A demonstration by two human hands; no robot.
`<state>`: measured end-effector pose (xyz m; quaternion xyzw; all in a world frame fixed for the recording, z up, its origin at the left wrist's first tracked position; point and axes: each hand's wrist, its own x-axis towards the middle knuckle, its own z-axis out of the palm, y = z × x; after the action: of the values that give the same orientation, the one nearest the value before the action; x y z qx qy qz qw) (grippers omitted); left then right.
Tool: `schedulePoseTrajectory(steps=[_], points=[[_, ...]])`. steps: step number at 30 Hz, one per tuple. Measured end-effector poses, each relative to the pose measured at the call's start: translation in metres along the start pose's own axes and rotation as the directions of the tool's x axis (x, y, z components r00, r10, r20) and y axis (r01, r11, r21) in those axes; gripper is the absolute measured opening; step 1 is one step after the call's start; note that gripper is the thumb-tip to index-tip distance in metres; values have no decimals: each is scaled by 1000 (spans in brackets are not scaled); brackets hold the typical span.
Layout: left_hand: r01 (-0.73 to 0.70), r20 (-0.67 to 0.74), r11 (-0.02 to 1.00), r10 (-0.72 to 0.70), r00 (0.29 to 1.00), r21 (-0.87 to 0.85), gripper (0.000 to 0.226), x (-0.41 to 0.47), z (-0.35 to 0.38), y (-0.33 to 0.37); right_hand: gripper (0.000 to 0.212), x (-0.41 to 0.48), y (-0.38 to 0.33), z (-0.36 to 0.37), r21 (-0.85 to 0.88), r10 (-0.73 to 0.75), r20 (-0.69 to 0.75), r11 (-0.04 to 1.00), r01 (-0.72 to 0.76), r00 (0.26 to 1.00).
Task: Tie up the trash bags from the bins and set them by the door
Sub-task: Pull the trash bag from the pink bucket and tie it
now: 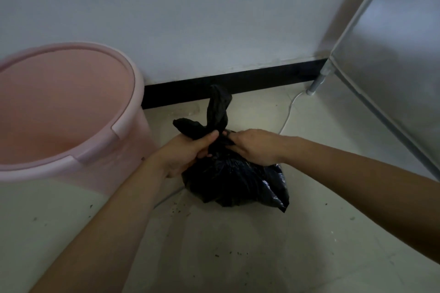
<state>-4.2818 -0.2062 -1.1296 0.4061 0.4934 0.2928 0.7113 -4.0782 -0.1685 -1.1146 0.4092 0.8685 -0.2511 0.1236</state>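
Head view: left hand (pixel 183 152) and right hand (pixel 253 147) fingers clamped on trash bag (pixel 233 181) neck, ears pointing upward, away.

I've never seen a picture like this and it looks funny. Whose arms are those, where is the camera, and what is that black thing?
The camera sits on a person's head and looks down, so you see their own two arms reaching out, as if you were them. There is only this one picture.

The black thing is a trash bag sitting on the floor. The left hand and the right hand both grip its neck, where two twisted ends stick up. It looks like they are tying a knot.

To the left stands a pink bin with no bag inside. To the right is a shiny metal cabinet, and a thin white cord runs along the floor. Little dark crumbs lie scattered on the floor too.
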Motion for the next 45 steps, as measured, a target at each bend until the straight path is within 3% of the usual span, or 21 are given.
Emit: schedulePoseTrajectory(steps=[2,4,7,10,12,13,16,18,22,24,31,33,38,42,45], points=[[12,-27,996,-15,1000,-83,59,-1,-6,-5,32,1,-2,-5,140,-10,0,990,9,1000],[13,-4,982,-13,1000,-188,51,-4,-11,-8,30,-1,-1,-11,341,32,48,939,-47,998],[21,42,962,-10,999,-270,38,-9,-9,-5,40,-7,2,-18,682,49,189,712,-167,981],[55,120,968,-26,992,-246,42,-11,-4,1,56,-4,2,-22,864,143,124,472,-178,982],[78,190,976,-38,981,-206,50,-10,-2,5,73,2,-2,-27,926,196,77,350,-143,978],[81,221,980,-39,974,-180,49,-10,0,6,71,4,-7,-30,947,209,47,301,-110,977],[71,240,991,-42,970,-115,52,-7,3,5,43,8,-16,-34,984,342,-63,178,1,938],[84,208,987,-54,977,-135,61,-5,3,1,35,9,-16,-35,993,396,-72,116,28,916],[29,129,882,36,991,-471,54,-6,-3,-8,34,2,-12,-32,993,431,-22,-98,71,902],[15,107,835,53,993,-550,54,-6,-5,-9,29,1,-10,-28,979,471,-6,-175,100,882],[82,96,883,-42,994,-462,60,-2,-4,-14,19,-14,-11,-29,960,411,-38,-238,148,911],[74,107,918,-35,994,-389,48,-4,-3,-13,21,-18,-12,-30,970,358,-49,-205,130,932],[12,37,894,5,999,-447,39,1,-2,-11,17,-27,-2,-29,983,50,41,-183,-31,998],[-83,-79,887,53,995,-455,19,8,-3,-8,49,-33,6,-25,973,-93,164,-149,-176,982],[-161,-203,868,71,977,-471,45,7,2,-6,49,-37,14,-21,971,-90,223,-69,-229,971]])
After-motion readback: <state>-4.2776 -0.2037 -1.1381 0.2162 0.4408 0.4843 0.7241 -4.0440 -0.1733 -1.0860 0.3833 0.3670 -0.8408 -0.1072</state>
